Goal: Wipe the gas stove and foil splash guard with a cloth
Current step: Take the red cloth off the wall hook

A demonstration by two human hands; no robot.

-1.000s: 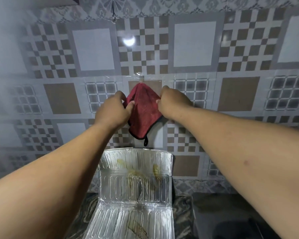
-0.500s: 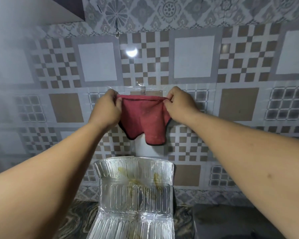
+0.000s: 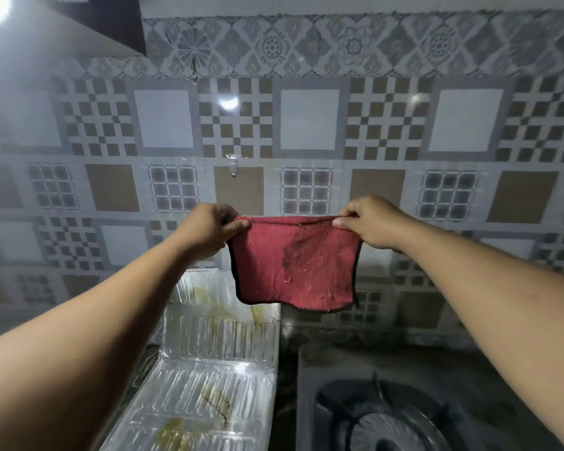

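Observation:
A red cloth (image 3: pixel 293 265) with a dark edge and a dark smudge hangs spread flat in the air in front of the tiled wall. My left hand (image 3: pixel 209 234) pinches its top left corner and my right hand (image 3: pixel 372 222) pinches its top right corner. Below and to the left stands the foil splash guard (image 3: pixel 215 362), folded, with yellowish grease stains on its panels. The gas stove (image 3: pixel 372 415) sits at the lower right, dark, with a round burner and pan support partly visible.
A small clear hook (image 3: pixel 233 166) is stuck to the patterned wall tiles above the cloth. A dark cabinet corner (image 3: pixel 111 21) juts out at the upper left. Dark marbled countertop (image 3: pixel 287 369) shows between the guard and the stove.
The cloth has come off the wall hook and been lowered and pulled out flat between my hands. The view has shifted, and the stove now shows at the lower right.

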